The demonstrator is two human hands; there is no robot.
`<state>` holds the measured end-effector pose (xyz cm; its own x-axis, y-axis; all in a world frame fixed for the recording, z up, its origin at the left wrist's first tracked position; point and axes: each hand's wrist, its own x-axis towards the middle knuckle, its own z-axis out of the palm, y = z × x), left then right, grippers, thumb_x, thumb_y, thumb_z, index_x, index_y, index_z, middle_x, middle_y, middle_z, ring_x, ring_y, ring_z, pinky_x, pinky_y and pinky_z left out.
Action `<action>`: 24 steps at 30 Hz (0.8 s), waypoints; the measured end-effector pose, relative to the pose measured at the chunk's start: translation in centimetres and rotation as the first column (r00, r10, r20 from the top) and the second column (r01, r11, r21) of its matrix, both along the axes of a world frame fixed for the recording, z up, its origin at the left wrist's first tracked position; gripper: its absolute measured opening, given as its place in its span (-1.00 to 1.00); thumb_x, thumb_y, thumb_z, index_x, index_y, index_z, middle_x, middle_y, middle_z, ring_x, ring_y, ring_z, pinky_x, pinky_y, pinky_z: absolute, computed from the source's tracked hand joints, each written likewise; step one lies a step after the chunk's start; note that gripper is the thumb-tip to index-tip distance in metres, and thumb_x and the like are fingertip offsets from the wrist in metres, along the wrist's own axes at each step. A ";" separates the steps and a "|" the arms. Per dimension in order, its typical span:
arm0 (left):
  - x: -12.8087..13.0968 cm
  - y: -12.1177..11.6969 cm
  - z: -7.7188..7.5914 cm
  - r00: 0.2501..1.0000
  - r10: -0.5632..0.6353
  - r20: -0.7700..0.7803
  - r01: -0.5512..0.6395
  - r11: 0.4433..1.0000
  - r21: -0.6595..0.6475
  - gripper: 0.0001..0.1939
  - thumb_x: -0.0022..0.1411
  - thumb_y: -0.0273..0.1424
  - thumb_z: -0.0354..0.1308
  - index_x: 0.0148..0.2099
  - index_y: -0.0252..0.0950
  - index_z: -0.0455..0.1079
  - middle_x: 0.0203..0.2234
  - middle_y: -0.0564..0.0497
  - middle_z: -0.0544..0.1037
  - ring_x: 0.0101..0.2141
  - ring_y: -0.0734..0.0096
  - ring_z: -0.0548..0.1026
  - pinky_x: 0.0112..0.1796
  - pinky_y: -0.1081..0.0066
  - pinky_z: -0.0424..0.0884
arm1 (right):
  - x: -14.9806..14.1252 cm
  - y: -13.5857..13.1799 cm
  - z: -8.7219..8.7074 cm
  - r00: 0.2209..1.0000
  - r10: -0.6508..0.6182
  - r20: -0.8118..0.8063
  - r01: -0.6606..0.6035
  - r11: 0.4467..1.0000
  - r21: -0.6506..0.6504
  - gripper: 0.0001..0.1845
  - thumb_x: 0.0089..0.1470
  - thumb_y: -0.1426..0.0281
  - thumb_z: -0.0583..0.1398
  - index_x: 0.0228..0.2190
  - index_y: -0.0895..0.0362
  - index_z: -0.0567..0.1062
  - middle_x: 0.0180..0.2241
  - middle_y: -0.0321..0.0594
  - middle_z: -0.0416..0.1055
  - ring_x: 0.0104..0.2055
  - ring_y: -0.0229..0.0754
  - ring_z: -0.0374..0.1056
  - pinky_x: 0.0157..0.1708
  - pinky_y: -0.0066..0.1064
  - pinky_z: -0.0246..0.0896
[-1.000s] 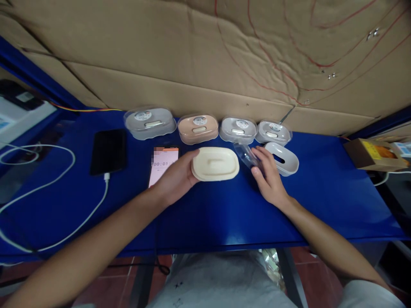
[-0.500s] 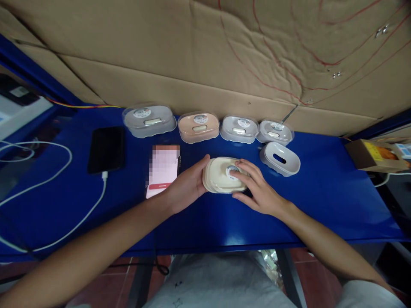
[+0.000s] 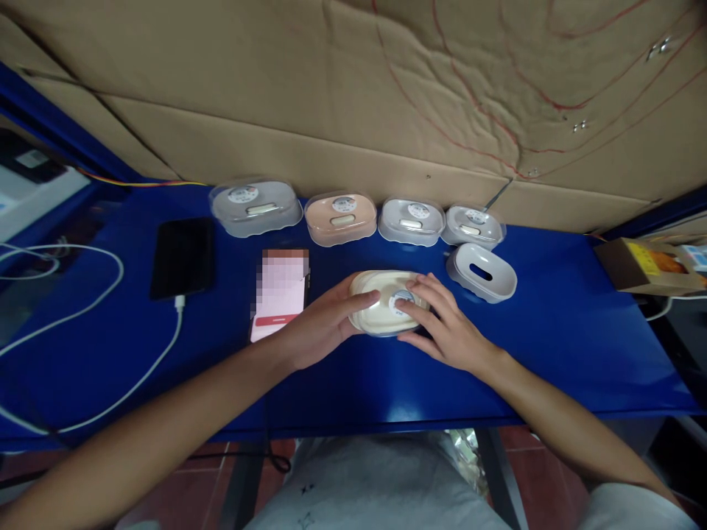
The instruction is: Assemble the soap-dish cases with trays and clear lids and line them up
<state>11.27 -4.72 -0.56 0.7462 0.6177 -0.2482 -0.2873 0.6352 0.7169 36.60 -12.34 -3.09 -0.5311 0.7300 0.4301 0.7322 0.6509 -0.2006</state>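
A cream soap box [image 3: 378,313] with a round white sticker on its lid is held between both hands above the blue tabletop. My left hand [image 3: 325,324] grips its left end, thumb flat on the lid and the other fingers partly hidden behind and below. My right hand [image 3: 456,331] lies over its right end, one fingertip on the sticker and the others curled round the rim. Just beyond my right hand sits a pale grey soap box base [image 3: 500,278] with an oval slot, without a lid.
Along the cardboard back wall stand a grey soap box [image 3: 276,223], a peach soap box [image 3: 325,234] and two pale ones [image 3: 395,232], all with clear lids. A lit phone [image 3: 281,287] and a dark phone [image 3: 182,258] on a white cable [image 3: 152,401] lie left. A cardboard box [image 3: 635,269] stands right.
My left thumb has come from the box's left edge onto the top of its lid. My right hand and the other things have hardly moved.
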 end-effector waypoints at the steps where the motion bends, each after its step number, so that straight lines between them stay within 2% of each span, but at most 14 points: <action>1: 0.0 -0.1 0.1 1.000 0.002 -0.006 -0.002 1.000 0.008 -0.58 0.33 -0.29 0.46 0.19 -0.19 0.57 0.23 -0.14 0.61 0.13 0.06 0.61 -0.07 0.35 0.54 | 0.0 0.0 0.0 1.000 -0.002 0.002 0.002 1.000 0.018 -0.41 0.41 0.20 0.27 0.37 -0.05 0.34 0.29 -0.02 0.42 0.49 0.18 0.21 0.47 0.33 0.13; 4: -0.1 -0.2 0.3 1.000 -0.014 0.012 0.013 0.999 0.042 -0.59 0.35 -0.30 0.44 0.21 -0.16 0.58 0.24 -0.13 0.61 0.15 0.06 0.60 -0.02 0.33 0.53 | 0.2 -0.2 -0.1 1.000 0.007 -0.019 -0.006 0.997 0.076 -0.36 0.38 0.27 0.30 0.39 -0.07 0.32 0.26 -0.04 0.45 0.47 0.16 0.23 0.47 0.31 0.14; 10: 0.0 -0.3 0.1 0.996 -0.076 0.051 0.073 0.996 0.043 -0.57 0.38 -0.24 0.42 0.24 -0.13 0.57 0.24 -0.13 0.61 0.13 0.08 0.61 -0.01 0.31 0.51 | 0.3 -0.4 0.1 1.000 0.018 -0.009 -0.017 0.997 0.080 -0.32 0.37 0.30 0.31 0.42 -0.19 0.29 0.27 -0.12 0.46 0.42 0.13 0.30 0.46 0.27 0.15; 16: 0.1 -0.4 0.1 0.999 -0.016 -0.035 0.016 1.000 0.023 -0.55 0.27 -0.31 0.51 0.16 -0.21 0.57 0.14 -0.13 0.66 0.06 0.14 0.63 -0.01 0.31 0.50 | 0.0 -0.3 0.4 0.996 0.045 0.076 -0.051 0.996 0.071 -0.35 0.41 0.21 0.28 0.42 -0.06 0.29 0.24 -0.05 0.51 0.34 0.13 0.40 0.36 0.13 0.31; 18: 0.1 -0.4 0.2 1.000 -0.009 -0.021 0.009 1.000 0.007 -0.56 0.26 -0.35 0.51 0.16 -0.22 0.57 0.14 -0.13 0.65 0.06 0.15 0.62 -0.01 0.31 0.50 | -0.1 -0.4 0.3 0.998 0.023 0.053 -0.028 0.995 0.092 -0.38 0.38 0.20 0.30 0.38 -0.09 0.35 0.25 -0.05 0.49 0.39 0.17 0.34 0.37 0.20 0.27; 21: 0.2 -0.4 0.2 1.000 -0.026 0.011 0.026 0.999 -0.019 -0.56 0.26 -0.41 0.48 0.17 -0.21 0.56 0.16 -0.13 0.64 0.04 0.18 0.62 -0.02 0.33 0.51 | 0.0 -0.4 0.0 1.000 -0.011 0.003 0.010 1.000 0.030 -0.44 0.35 0.18 0.32 0.31 -0.13 0.44 0.38 -0.05 0.33 0.53 0.28 0.10 0.40 0.35 0.18; 24: 0.2 -0.5 0.1 0.999 -0.029 0.014 0.030 0.999 -0.018 -0.55 0.25 -0.42 0.48 0.16 -0.21 0.56 0.13 -0.12 0.64 0.02 0.18 0.62 -0.03 0.33 0.50 | 0.3 -0.4 -0.3 1.000 0.006 -0.016 -0.006 1.000 -0.024 -0.45 0.33 0.20 0.34 0.30 -0.15 0.45 0.44 -0.07 0.22 0.56 0.30 0.02 0.39 0.36 0.21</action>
<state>11.48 -5.27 -0.47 0.7674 0.5908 -0.2491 -0.2777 0.6564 0.7014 36.91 -12.76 -3.38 -0.5291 0.7369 0.4208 0.7248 0.6503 -0.2274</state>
